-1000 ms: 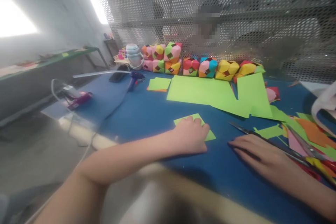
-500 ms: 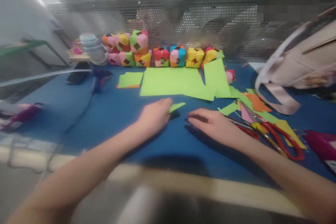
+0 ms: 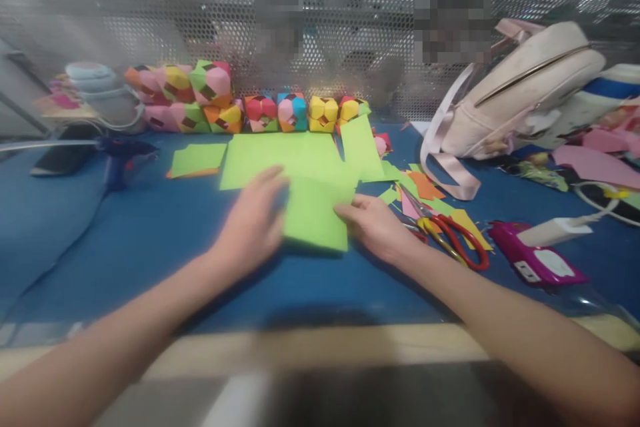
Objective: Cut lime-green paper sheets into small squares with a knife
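Observation:
A square sheet of light green paper (image 3: 315,213) is held just above the blue table (image 3: 150,240) between both hands. My left hand (image 3: 253,223) grips its left edge, fingers over the top. Pinching the right edge is my right hand (image 3: 373,227). Behind it lie larger sheets of green paper (image 3: 280,157) flat on the table. The picture is blurred by motion.
A row of multicoloured folded paper cubes (image 3: 225,107) lines the perforated metal screen at the back. Red-handled scissors (image 3: 453,233) and paper scraps lie right of my right hand. A beige backpack (image 3: 510,93), a pink device (image 3: 535,260) and a glue gun (image 3: 117,153) are also on the table.
The view has swung to the right. The small green paper, pressed flat under my left hand a second ago, is now opened into a larger square and held by both hands.

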Demonstrator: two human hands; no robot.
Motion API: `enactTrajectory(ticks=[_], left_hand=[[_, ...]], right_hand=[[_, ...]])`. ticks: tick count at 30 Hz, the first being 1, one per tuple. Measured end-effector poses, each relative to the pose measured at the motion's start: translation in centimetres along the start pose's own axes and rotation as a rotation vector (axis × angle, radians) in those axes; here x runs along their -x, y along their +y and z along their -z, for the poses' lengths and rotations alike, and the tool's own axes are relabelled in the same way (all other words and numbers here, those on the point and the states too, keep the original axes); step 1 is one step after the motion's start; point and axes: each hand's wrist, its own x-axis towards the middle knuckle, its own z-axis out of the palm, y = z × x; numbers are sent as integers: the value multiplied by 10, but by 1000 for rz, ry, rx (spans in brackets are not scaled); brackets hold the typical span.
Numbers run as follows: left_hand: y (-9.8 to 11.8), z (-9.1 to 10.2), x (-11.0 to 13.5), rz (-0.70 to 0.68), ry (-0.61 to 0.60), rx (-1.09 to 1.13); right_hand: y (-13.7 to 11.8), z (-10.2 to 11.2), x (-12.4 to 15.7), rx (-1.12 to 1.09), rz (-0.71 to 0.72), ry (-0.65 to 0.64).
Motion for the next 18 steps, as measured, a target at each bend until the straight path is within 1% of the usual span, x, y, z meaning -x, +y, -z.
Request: enactTrajectory(ticks=[2, 3, 4, 5, 6, 9, 11, 12, 13, 14, 16, 17, 18], left_hand=[[-4, 1, -4, 292, 33, 307], [-5, -1, -5, 415, 19, 465], [-4, -3, -6, 510, -7, 603], [-2, -6, -5, 574, -37, 714], [2, -10, -3, 606, -67, 791], [10, -20, 0, 584, -143, 906], [7, -18, -5, 548, -115, 840], [1, -12, -10, 534, -68, 763], [-7, -5, -17, 539, -9, 633], [-18, 5, -25, 548, 62, 563], [-46, 29, -43, 542, 151, 472], [-62, 41, -51, 535, 165, 390], [-77, 52, -58, 549, 155, 134]], right_hand=[[0, 6, -4, 33, 27, 30], [0, 9, -5, 48, 37, 31], [1, 9, -5, 63, 43, 25], [1, 10, -4, 82, 46, 14], [1, 9, -3, 104, 48, -1], [0, 6, 4, 167, 55, -66], [0, 6, 6, 181, 65, -93], [0, 7, 6, 184, 72, -95], [0, 8, 4, 195, 81, -89], [0, 10, 3, 217, 92, -79], [0, 12, -1, 283, 113, -69], [1, 13, -2, 320, 124, -72], [1, 13, -3, 357, 132, -81]])
